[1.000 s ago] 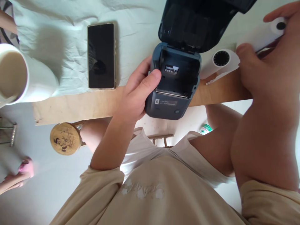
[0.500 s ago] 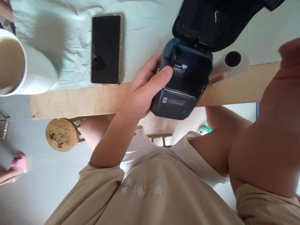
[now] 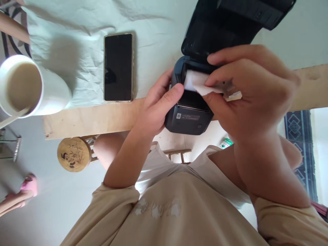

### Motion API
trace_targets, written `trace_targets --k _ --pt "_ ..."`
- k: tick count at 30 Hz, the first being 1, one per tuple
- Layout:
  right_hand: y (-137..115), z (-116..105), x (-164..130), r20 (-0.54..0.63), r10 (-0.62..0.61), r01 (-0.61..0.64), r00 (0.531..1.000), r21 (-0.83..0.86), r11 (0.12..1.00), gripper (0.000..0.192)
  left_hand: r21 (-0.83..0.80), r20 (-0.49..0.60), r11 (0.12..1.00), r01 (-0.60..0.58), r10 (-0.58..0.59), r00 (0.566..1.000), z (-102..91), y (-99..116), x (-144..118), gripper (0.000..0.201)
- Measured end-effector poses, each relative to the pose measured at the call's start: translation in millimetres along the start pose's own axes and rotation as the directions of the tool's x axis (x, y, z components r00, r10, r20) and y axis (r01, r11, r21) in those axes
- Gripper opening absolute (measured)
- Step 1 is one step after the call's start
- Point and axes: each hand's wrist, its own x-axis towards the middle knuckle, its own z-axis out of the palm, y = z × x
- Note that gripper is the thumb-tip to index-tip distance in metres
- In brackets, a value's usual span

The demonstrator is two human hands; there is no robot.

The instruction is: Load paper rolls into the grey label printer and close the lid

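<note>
My left hand grips the left side of a small dark label printer, with the thumb over the edge of its inner compartment. The printer's black lid is swung up and away at the top. In my right hand a thin white tissue-like piece is pinched between thumb and fingers. Its left end lies inside the printer's compartment, close to my left thumb. The fingers of my right hand hide part of the white piece and the compartment's right side.
A phone lies on the pale cloth, left of the printer. Farther left stands a white cup of brownish drink with a spoon handle. A wooden edge runs along the front. Below are a round stool and another person's foot.
My right hand has moved left from the far right to the printer, bringing the white piece into the compartment. A white cylindrical thing beside the printer is now hidden. My left hand keeps its grip.
</note>
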Motion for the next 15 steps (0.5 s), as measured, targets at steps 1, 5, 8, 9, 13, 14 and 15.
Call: trace_targets --k 1,5,8,9,13,14,15 --pt "-0.3 -0.8 -1.1 -0.018 -0.019 0.019 1.000 0.003 1.000 0.005 0.001 0.005 1.000 0.001 -0.001 1.000 -0.3 -0.6 -0.2 0.034" --pt "-8.3 -3.4 -6.7 -0.012 -0.117 0.117 0.993 0.026 0.993 0.003 -0.007 0.033 1.000 0.005 -0.005 0.999 -2.9 -1.9 -0.8 0.035" --pt "-12.8 -3.9 -10.9 0.050 -0.200 0.194 0.979 0.100 0.976 0.007 0.043 0.066 0.999 -0.014 0.012 0.998 -13.1 -10.0 3.6 0.055" --pt "-12.5 -4.3 -11.6 0.074 -0.241 0.232 0.968 0.111 0.966 0.009 0.068 0.090 0.996 -0.063 0.057 0.994 -17.6 -14.1 5.8 0.064" --pt "-1.9 -10.7 -7.2 0.077 -0.307 0.281 0.949 0.241 0.929 0.015 0.168 0.128 0.976 -0.135 0.115 0.985 -26.8 -24.3 10.4 0.077" --pt "2.5 -12.5 -5.0 0.034 -0.254 0.238 0.967 0.249 0.939 0.013 0.176 0.110 0.977 -0.122 0.104 0.988 -25.6 -23.7 9.6 0.076" --pt "7.1 -13.5 -3.0 -0.017 -0.171 0.171 0.985 0.226 0.959 0.012 0.181 0.083 0.979 -0.097 0.083 0.993 -23.5 -22.2 8.4 0.075"
